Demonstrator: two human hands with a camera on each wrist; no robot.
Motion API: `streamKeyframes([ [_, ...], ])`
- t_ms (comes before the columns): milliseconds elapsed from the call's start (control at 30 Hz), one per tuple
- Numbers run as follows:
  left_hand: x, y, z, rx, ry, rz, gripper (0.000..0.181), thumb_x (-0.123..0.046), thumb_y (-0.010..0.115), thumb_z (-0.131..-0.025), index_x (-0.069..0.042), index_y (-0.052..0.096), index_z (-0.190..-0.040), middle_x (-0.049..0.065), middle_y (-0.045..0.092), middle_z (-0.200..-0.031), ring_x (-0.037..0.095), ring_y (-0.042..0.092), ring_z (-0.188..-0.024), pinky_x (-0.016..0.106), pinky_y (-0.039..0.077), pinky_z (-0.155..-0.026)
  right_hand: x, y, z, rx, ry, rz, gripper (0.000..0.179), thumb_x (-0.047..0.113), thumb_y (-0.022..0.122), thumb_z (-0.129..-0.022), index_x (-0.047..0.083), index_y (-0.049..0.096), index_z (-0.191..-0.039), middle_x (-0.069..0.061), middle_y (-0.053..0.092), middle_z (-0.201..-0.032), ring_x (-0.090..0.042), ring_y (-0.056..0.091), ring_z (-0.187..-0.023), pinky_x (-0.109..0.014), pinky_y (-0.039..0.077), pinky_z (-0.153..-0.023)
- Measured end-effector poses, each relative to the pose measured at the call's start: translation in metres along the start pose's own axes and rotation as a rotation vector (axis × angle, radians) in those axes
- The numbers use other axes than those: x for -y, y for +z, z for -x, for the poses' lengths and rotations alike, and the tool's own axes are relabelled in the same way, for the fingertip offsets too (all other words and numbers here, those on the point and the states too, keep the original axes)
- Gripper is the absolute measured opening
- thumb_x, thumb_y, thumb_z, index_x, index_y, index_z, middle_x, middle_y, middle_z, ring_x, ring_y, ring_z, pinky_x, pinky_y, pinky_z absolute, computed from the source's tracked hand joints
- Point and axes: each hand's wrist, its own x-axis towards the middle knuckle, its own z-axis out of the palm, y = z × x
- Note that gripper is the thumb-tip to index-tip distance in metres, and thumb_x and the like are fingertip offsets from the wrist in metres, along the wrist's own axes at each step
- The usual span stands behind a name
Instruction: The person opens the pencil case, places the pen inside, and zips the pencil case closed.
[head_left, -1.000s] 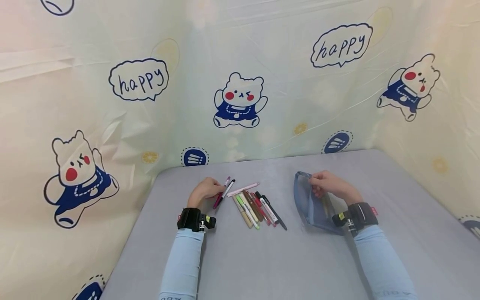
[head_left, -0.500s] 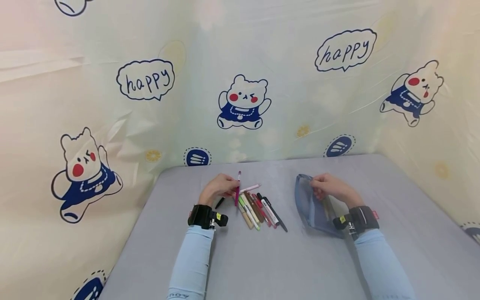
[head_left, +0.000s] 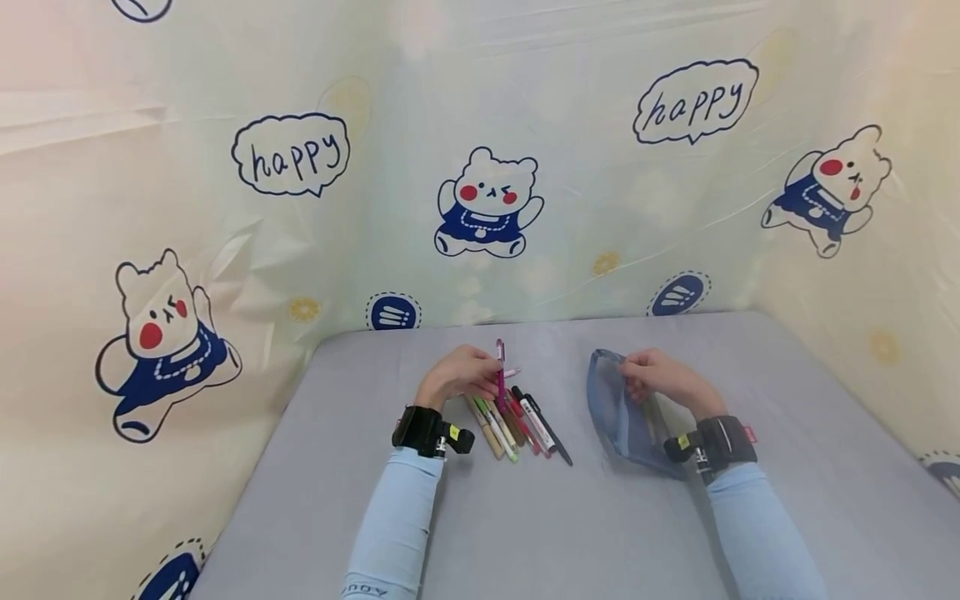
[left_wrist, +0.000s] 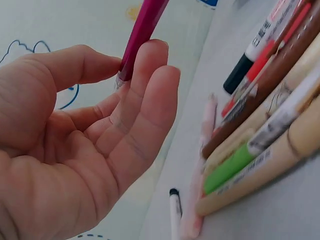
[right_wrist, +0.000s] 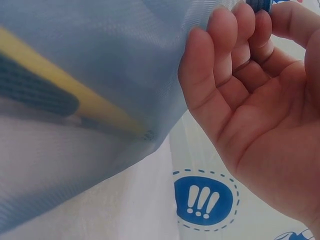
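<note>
My left hand (head_left: 467, 373) pinches a magenta pen (head_left: 501, 377) between thumb and fingertips, held upright over the far end of a row of pens and markers (head_left: 489, 427). In the left wrist view the pen's magenta barrel (left_wrist: 142, 37) rises from the pinch, and the other fingers are bent. At the right, my right hand (head_left: 666, 379) grips the top edge of a blue mesh pouch (head_left: 633, 442). Through the mesh, the right wrist view shows a blurred yellow, stick-like item with a dark green part (right_wrist: 95, 97) inside.
The row includes beige, green, brown and red markers, a white marker with a black cap (head_left: 538, 427) and a black pen (head_left: 557, 437). A pale pink pen (left_wrist: 207, 131) lies across its far end. Near it is a white pen with a black tip (left_wrist: 174, 200). A printed curtain (head_left: 570, 208) stands behind the table.
My left hand has picked up the magenta pen from the left, turned it upright and moved it right over the row. The right hand keeps its grip on the pouch, nearly still.
</note>
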Motion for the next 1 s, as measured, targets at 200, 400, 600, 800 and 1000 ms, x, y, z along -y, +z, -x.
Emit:
streamKeyframes([
  [200, -0.005, 0.013, -0.005, 0.050, 0.027, 0.040, 0.035, -0.023, 0.057, -0.098, 0.007, 0.063, -0.116, 0.016, 0.069, -0.087, 0.023, 0.072, -0.072, 0.046, 0.058, -0.082, -0.002, 0.002, 0.000, -0.006, -0.011, -0.015, 0.029, 0.018, 0.050, -0.099, 0.005, 0.051, -0.074, -0.003, 0.055, -0.067, -0.017, 0.063, -0.065, -0.033, 0.056, -0.066],
  [400, -0.015, 0.034, -0.006, 0.078, 0.044, 0.073, 0.029, -0.022, 0.058, -0.099, 0.004, 0.066, -0.108, 0.017, 0.069, -0.087, 0.024, 0.072, -0.072, 0.044, 0.059, -0.078, -0.001, 0.000, 0.000, -0.009, -0.015, -0.004, 0.028, 0.017, 0.051, -0.099, -0.001, 0.053, -0.078, -0.005, 0.056, -0.068, -0.018, 0.064, -0.065, -0.034, 0.057, -0.066],
  [600, -0.019, 0.056, -0.014, 0.078, 0.039, 0.098, 0.022, -0.021, 0.061, -0.096, 0.000, 0.067, -0.100, 0.017, 0.069, -0.087, 0.026, 0.073, -0.071, 0.045, 0.058, -0.078, 0.001, 0.002, 0.002, -0.007, -0.015, -0.002, 0.027, 0.017, 0.050, -0.100, 0.001, 0.054, -0.078, -0.002, 0.056, -0.067, -0.017, 0.064, -0.065, -0.033, 0.056, -0.066],
  [800, -0.019, 0.073, -0.022, 0.095, 0.024, 0.119, 0.022, -0.019, 0.062, -0.096, 0.001, 0.068, -0.103, 0.017, 0.070, -0.087, 0.024, 0.073, -0.070, 0.041, 0.060, -0.073, 0.001, 0.002, 0.003, -0.005, -0.020, -0.007, 0.028, 0.017, 0.050, -0.100, 0.001, 0.053, -0.077, -0.002, 0.055, -0.067, -0.017, 0.063, -0.065, -0.034, 0.056, -0.066],
  [1000, -0.021, 0.090, -0.026, 0.107, 0.028, 0.118, 0.024, -0.021, 0.062, -0.096, 0.000, 0.069, -0.104, 0.016, 0.071, -0.088, 0.023, 0.073, -0.072, 0.044, 0.059, -0.077, -0.001, 0.000, 0.002, -0.016, -0.023, 0.006, 0.028, 0.017, 0.050, -0.099, 0.003, 0.053, -0.076, -0.001, 0.055, -0.067, -0.017, 0.064, -0.065, -0.034, 0.057, -0.066],
])
